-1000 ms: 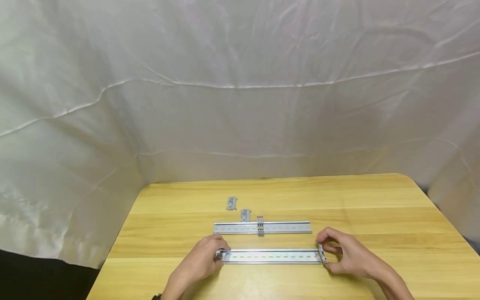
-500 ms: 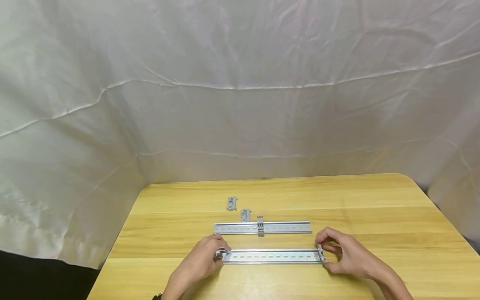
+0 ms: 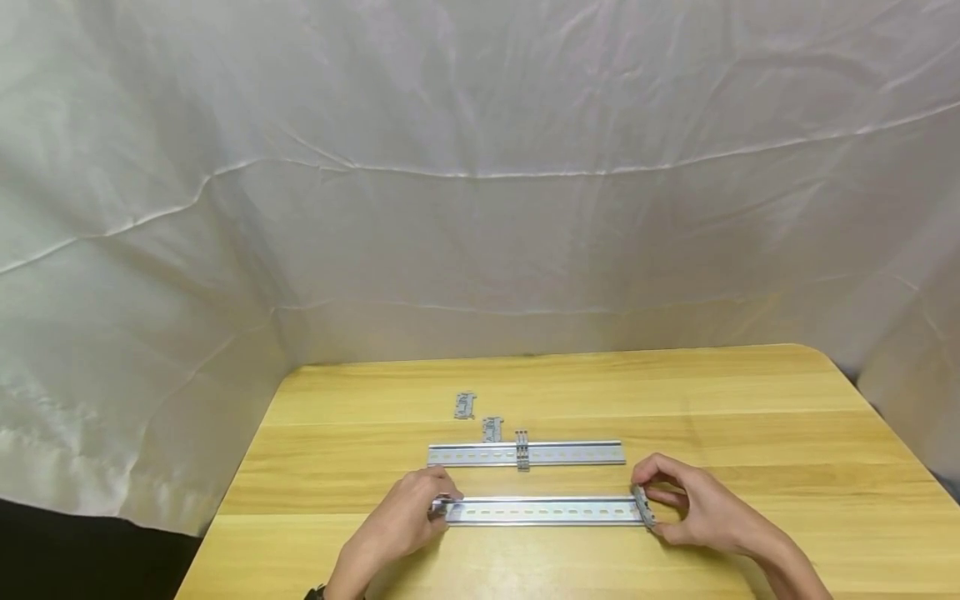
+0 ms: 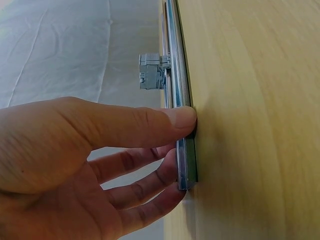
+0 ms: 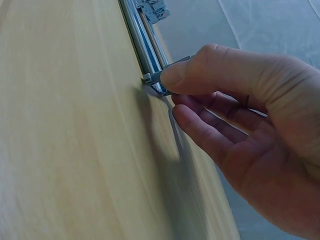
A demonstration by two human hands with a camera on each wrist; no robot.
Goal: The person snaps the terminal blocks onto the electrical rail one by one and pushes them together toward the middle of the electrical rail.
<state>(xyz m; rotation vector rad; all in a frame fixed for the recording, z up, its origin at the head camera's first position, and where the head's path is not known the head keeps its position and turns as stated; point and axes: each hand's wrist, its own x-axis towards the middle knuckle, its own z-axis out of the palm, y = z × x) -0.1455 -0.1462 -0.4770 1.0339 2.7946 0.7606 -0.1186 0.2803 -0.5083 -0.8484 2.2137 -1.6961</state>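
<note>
My left hand [image 3: 408, 515] grips the left end of the nearer slotted metal DIN rail [image 3: 547, 512], thumb on the near edge and fingers on the far side. In the left wrist view that rail [image 4: 182, 75] runs up and away past the thumb. At the rail's right end my right hand [image 3: 693, 510] pinches a thin grey terminal block [image 3: 642, 506] between thumb and fingers. The block stands across the rail there, slightly tilted. In the right wrist view the thumb presses on the terminal block [image 5: 155, 77], whose far part is partly hidden behind it.
Behind lies a second DIN rail [image 3: 465, 454] with a few upright terminal blocks [image 3: 522, 451] clipped near its middle. Two loose grey blocks lie flat beyond it, one terminal block [image 3: 492, 429] close to the rail and another block [image 3: 465, 405] farther back. A pale curtain [image 3: 480, 242] surrounds the wooden table [image 3: 750, 400].
The terminal block in my right hand has tipped slightly at the rail's end. Both hands stay in nearly the same place, and the left keeps its grip on the rail.
</note>
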